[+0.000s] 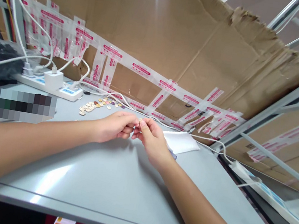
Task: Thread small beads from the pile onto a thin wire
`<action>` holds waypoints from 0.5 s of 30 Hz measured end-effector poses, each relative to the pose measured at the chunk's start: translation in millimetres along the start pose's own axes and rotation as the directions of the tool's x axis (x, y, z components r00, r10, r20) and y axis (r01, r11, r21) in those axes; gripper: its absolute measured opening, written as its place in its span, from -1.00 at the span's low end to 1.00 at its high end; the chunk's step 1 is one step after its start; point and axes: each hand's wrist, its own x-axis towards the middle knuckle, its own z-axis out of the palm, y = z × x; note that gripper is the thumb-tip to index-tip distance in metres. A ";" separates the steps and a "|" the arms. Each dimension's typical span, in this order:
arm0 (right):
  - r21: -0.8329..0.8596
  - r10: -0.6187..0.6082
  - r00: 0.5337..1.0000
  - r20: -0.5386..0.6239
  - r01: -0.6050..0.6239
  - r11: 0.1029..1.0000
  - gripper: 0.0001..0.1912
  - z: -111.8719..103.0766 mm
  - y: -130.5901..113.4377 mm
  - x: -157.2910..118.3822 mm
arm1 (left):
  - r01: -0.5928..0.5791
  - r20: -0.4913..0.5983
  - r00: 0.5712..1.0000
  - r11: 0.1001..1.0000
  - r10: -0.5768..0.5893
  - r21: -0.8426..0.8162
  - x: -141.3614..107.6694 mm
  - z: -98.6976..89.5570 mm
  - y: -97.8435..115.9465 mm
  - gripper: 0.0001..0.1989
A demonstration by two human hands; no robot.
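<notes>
My right hand [151, 137] is closed in a pinch above the grey table [103, 181]. Between its thumb and forefinger shows a tiny cream piece that looks like a button [140, 120]. My left hand [118, 126] is closed, its fingers curled and the tips meeting those of my right hand at the button. Whatever the left fingers grip is hidden. Behind my left hand, several small cream buttons [89, 106] lie in a loose group. Brown, yellow and purple ones [108, 102] are scattered at the far side of this group.
A white sheet [181, 141] lies beyond my right hand, partly covering a dark-edged object. A power strip [72, 92] with cables stands back left; another power strip [267, 195] is at right. A large taped cardboard sheet [161, 41] rises behind the table. A blurred-out object [18, 106] sits left.
</notes>
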 end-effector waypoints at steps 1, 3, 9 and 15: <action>-0.001 0.007 1.000 -0.009 -0.007 1.000 -0.65 -0.4 -0.1 -0.1 | 0.003 -0.008 1.000 1.000 -0.003 0.015 -0.3 -0.7 0.1 -0.77; -0.003 0.028 0.999 -0.036 -0.028 1.000 -0.65 -1.3 -0.5 0.0 | 0.003 -0.050 0.999 0.997 0.001 0.073 -0.7 -2.6 -1.0 -0.78; 0.010 0.050 0.994 -0.097 -0.049 0.999 -0.67 -1.0 -3.2 -0.7 | -0.106 -0.169 0.967 0.901 0.193 0.421 -1.9 -4.6 -4.3 -0.84; -0.023 0.066 0.992 -0.105 -0.069 0.997 -0.73 0.5 -9.5 -3.5 | -0.181 -0.147 0.925 0.747 0.351 0.640 -4.5 -5.5 -2.6 -0.90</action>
